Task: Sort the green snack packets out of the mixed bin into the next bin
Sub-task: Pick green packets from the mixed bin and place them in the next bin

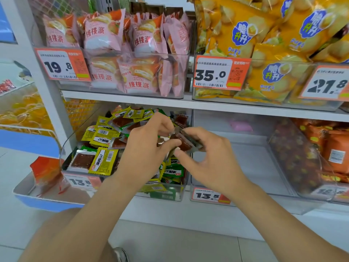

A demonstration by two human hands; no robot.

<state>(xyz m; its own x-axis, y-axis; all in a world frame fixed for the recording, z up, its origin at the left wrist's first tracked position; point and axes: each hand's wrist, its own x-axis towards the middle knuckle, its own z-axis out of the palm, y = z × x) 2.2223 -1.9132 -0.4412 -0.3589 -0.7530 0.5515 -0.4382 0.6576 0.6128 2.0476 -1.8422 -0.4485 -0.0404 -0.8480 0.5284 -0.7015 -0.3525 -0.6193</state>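
Observation:
The mixed bin [66, 148] on the lower shelf holds several yellow packets [103, 164] and green packets [172, 172], many showing brown snack through clear film. Both hands meet above its right side. My left hand [145, 150] and my right hand [205, 157] pinch a small stack of clear packets with brown snack [184, 141] between thumbs and fingers. The packets' printed side is hidden, so their colour cannot be told. The neighbouring bin [245, 199] to the right is clear-walled, with only a pink item [240, 126] at its back.
Further right a bin of orange packets [334, 152] stands on the same shelf. The shelf above carries pink cake packs [139, 76] and yellow chip bags [270, 76] behind price tags. A blue-edged tray [28, 191] with an orange packet juts out at lower left.

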